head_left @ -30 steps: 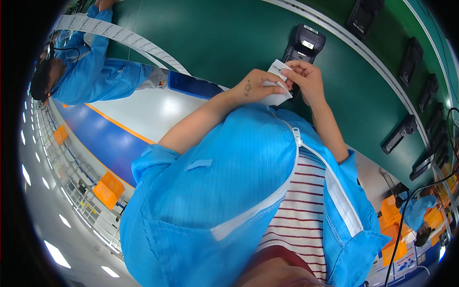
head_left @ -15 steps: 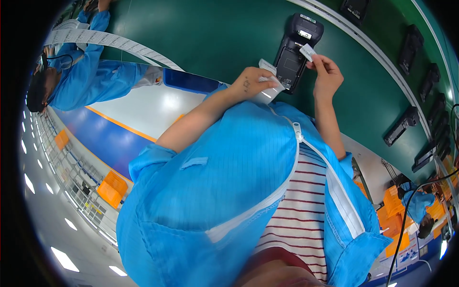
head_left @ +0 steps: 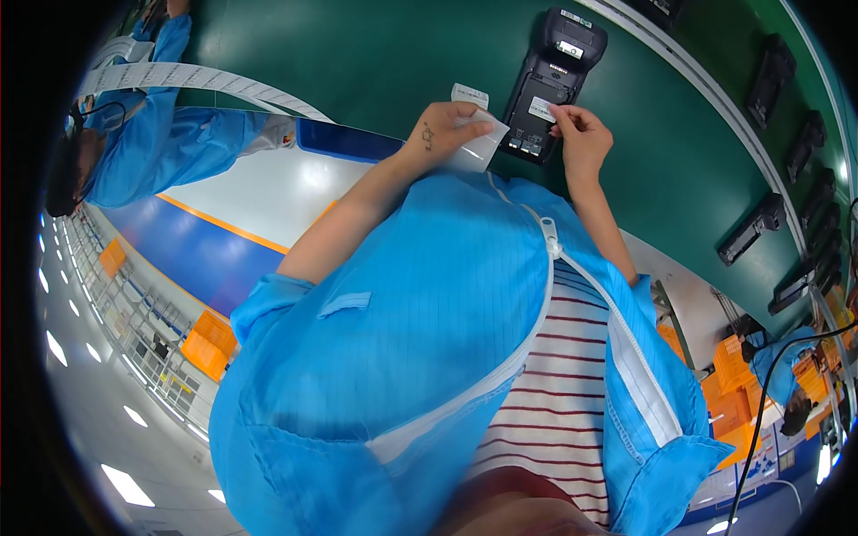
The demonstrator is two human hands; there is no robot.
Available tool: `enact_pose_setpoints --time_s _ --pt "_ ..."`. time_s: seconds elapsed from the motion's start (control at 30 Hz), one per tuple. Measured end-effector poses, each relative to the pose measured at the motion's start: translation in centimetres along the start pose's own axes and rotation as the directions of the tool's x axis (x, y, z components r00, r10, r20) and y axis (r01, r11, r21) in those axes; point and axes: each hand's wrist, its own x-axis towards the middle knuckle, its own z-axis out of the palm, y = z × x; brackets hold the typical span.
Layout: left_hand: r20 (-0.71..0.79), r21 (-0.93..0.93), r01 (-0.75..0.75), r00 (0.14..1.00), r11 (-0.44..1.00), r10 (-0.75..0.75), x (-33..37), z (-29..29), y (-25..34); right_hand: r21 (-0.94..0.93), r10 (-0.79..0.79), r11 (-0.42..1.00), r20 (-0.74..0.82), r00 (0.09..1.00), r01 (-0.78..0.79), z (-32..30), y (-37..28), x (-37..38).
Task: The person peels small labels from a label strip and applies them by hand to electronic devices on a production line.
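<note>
A black handheld terminal (head_left: 556,76) lies on the green work surface with its recessed back compartment facing up. My right hand (head_left: 584,141) pinches the edge of a small white printed label (head_left: 542,109), which is over the compartment; whether it is stuck down I cannot tell. To the left, my left hand (head_left: 440,134) is closed on a strip of white label backing (head_left: 481,143). One end of that strip curls up beyond the fingers, and the other hangs by the terminal's near end.
Several similar black devices (head_left: 752,229) stand along the right, beyond a pale rail (head_left: 715,98). A long printed label strip (head_left: 206,82) arches at the upper left beside a co-worker in blue (head_left: 179,147). A blue tray (head_left: 344,141) sits near my left forearm.
The small label has moved left and nearer, from the terminal's right edge to over its compartment. My left hand has shifted left with the backing strip, away from the terminal.
</note>
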Motion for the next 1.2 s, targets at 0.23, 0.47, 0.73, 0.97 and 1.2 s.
enact_pose_setpoints --time_s 0.23,0.47,0.73,0.97,1.2 --pt "0.038 0.000 0.079 0.996 0.997 -0.078 -0.1 -0.3 0.4 -0.079 -0.031 0.996 -0.023 0.999 0.029 0.2 0.1 -0.2" --pt "0.040 -0.012 0.046 0.998 0.999 -0.046 0.1 -0.3 0.2 -0.137 -0.072 0.988 -0.045 0.996 0.065 0.3 0.4 0.0" --pt "0.042 -0.123 0.051 0.998 0.991 -0.046 0.5 0.0 0.2 -0.618 -0.162 0.767 0.079 0.984 0.176 0.4 -0.9 0.8" --pt "-0.036 0.104 0.031 0.999 0.994 -0.027 1.2 0.7 0.3 -0.614 0.003 0.776 0.231 0.973 0.144 -0.1 -3.0 1.0" --pt "0.019 0.088 0.059 0.998 0.994 -0.060 1.3 1.4 1.5 0.439 0.074 0.861 0.393 0.917 -0.258 1.7 -2.2 -2.3"
